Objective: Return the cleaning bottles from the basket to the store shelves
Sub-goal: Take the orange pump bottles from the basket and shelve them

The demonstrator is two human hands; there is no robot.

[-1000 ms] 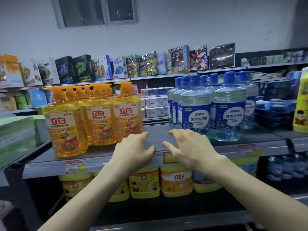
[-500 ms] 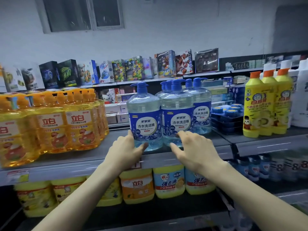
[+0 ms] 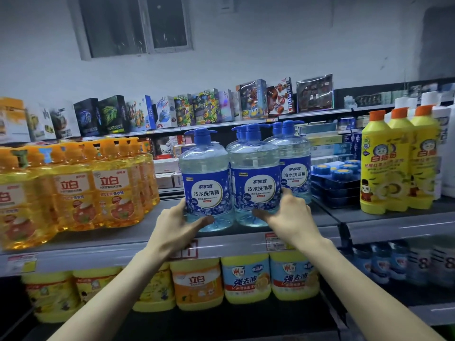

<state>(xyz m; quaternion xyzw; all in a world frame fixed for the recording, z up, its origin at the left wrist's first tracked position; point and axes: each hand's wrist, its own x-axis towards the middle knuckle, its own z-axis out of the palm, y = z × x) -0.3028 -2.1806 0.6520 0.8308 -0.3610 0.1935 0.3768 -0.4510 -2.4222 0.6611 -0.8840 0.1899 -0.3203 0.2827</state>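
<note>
Both hands have left the shelf edge where they hovered half a second ago and closed on the two front bottles. The left hand (image 3: 179, 225) grips the low left side of a clear round plastic bottle with a blue pump top and blue label (image 3: 205, 183), its thumb laid across the front near the base. The right hand (image 3: 288, 212) grips the low right side of a second blue-pump bottle (image 3: 256, 183), thumb on the front and fingers curled behind. The two bottles stand upright, side by side and touching or nearly so, near the front of the grey metal shelf (image 3: 110, 249). More blue-pump bottles (image 3: 295, 173) stand just behind them.

To the left on the same shelf stands a block of orange-yellow detergent bottles (image 3: 110, 190). Well to the right stand yellow squeeze bottles with orange caps (image 3: 396, 168). Yellow-lidded tubs (image 3: 197, 284) fill the shelf below, and coloured toy boxes (image 3: 197, 109) line the shelf above.
</note>
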